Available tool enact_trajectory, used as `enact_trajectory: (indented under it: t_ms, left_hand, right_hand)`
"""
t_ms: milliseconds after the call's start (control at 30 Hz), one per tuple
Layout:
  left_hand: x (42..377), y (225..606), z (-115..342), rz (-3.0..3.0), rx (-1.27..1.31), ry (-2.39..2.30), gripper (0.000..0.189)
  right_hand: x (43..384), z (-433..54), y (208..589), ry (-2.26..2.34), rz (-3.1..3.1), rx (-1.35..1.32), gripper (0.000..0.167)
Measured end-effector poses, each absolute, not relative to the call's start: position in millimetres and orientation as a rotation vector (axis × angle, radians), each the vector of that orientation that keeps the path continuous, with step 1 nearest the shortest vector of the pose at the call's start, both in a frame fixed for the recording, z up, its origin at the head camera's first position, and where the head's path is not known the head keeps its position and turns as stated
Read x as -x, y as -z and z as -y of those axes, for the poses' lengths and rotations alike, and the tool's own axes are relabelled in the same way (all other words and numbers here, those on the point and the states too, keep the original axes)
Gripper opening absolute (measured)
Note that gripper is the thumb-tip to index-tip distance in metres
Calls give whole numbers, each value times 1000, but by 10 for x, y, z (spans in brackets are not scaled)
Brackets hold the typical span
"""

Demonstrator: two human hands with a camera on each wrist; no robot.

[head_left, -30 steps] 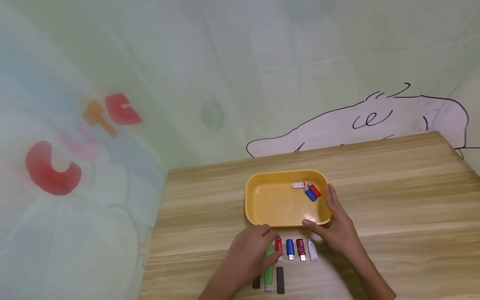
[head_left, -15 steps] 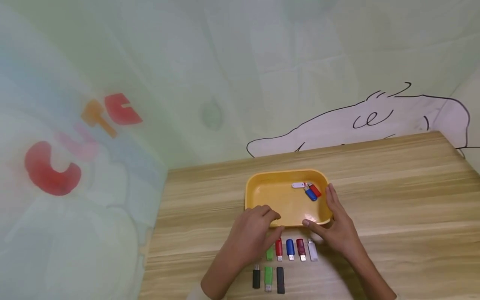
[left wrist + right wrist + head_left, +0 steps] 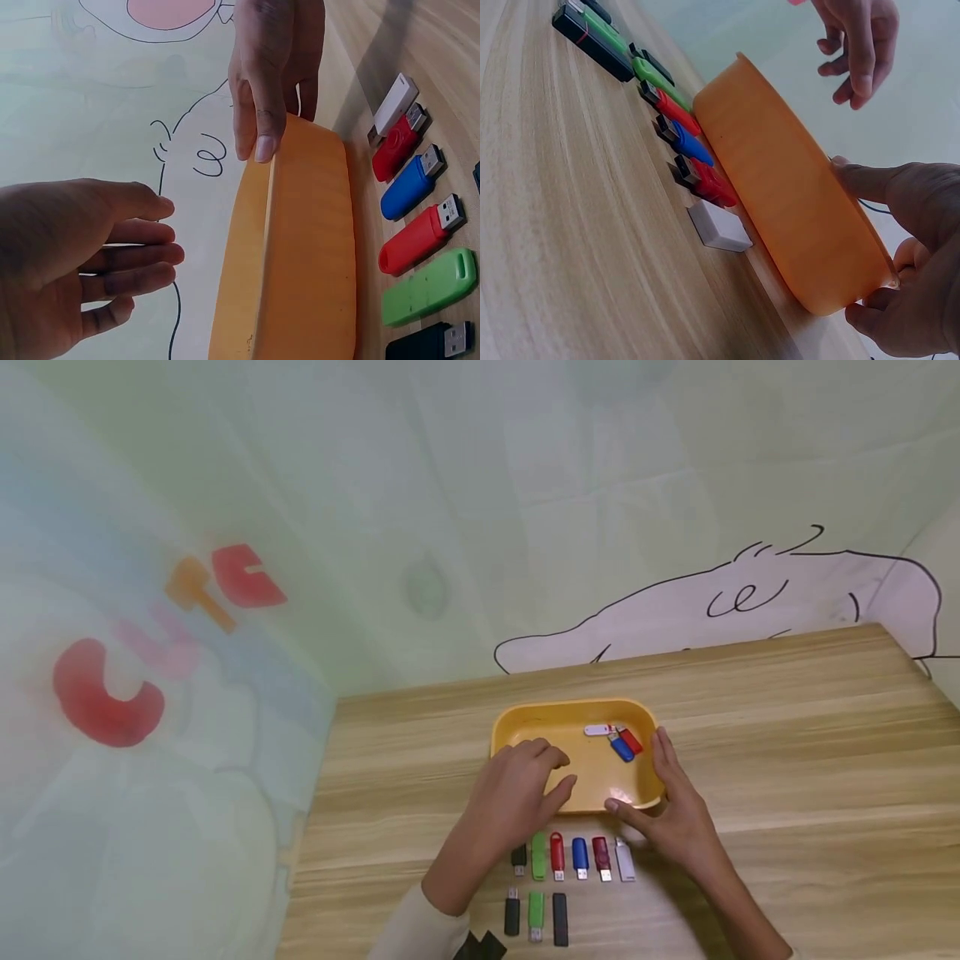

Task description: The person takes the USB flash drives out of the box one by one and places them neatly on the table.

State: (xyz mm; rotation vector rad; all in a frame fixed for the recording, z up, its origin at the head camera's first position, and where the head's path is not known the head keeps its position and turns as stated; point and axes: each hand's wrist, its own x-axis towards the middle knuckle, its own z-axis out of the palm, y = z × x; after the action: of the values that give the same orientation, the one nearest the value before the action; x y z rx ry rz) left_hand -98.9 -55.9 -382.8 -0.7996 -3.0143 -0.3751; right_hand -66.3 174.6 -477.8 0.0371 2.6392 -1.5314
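Observation:
My left hand (image 3: 517, 789) hovers over the left part of a yellow plastic tray (image 3: 536, 727), fingers loosely bent and nothing between them. At the tray's near right corner my right hand (image 3: 678, 818) grips the wall, thumb on the front rim and fingers along the right side; the right wrist view shows the thumb (image 3: 870, 180) on the rim. Inside the tray lie a white USB stick (image 3: 597, 730), a red one (image 3: 630, 741) and a blue one (image 3: 621, 748). The left wrist view shows my left palm (image 3: 45, 262) facing the tray, thumb and fingers apart.
In front of the tray is a row of several USB sticks, from black (image 3: 519, 860) and green (image 3: 538, 857) to light grey (image 3: 626, 862). Nearer me lie a black (image 3: 512, 912), a green (image 3: 536, 914) and another black stick (image 3: 561, 920). Patterned cloth (image 3: 420, 635) hangs behind the table.
My left hand has moved from over the USB sticks forward and up, over the tray, uncovering the row's black and green sticks. The right hand and tray have stayed put.

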Motion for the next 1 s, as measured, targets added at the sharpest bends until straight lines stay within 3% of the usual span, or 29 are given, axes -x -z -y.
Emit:
enact_trajectory:
  t_ms: [1000]
  left_hand:
    - [1493,4020,126,3135,741,357,31]
  right_hand:
    - [674,-1752,4773,1487,-2643,-46,123]
